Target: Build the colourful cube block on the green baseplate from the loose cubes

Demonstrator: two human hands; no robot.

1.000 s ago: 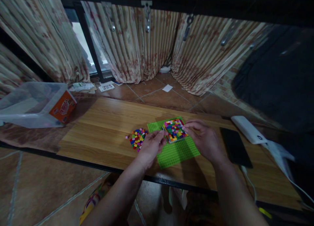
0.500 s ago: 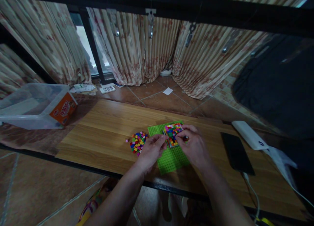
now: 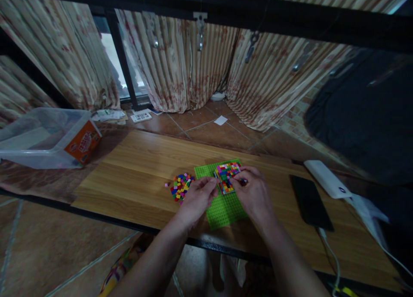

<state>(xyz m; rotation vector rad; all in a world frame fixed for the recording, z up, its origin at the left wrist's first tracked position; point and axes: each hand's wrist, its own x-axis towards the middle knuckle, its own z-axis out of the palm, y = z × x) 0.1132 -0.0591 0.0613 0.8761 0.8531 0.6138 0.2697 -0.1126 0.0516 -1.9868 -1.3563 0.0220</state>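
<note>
Head view: low wooden table (image 3: 135, 176) on tiled floor, striped curtains (image 3: 180, 60) behind. Clear plastic bin (image 3: 41, 136) at far left, contents unclear. Green baseplate (image 3: 222, 206) lies flat, long axis running away from the person. Multicolour brick block (image 3: 226, 174) sits on its far end. Left hand (image 3: 195, 198) and right hand (image 3: 254, 194) pinch the block's near edge, fingers curled. Loose bricks (image 3: 180, 186) lie just left. Black phone (image 3: 309, 200) at right.

A low wooden tabletop (image 3: 135, 176) stands on a reddish-brown tiled floor (image 3: 206, 125). Striped, floral-patterned curtains (image 3: 180, 60) hang along the far wall, parted at a dark-framed window (image 3: 111, 60) that lets in pale daylight. A black metal bar (image 3: 226, 13) crosses overhead.
</note>
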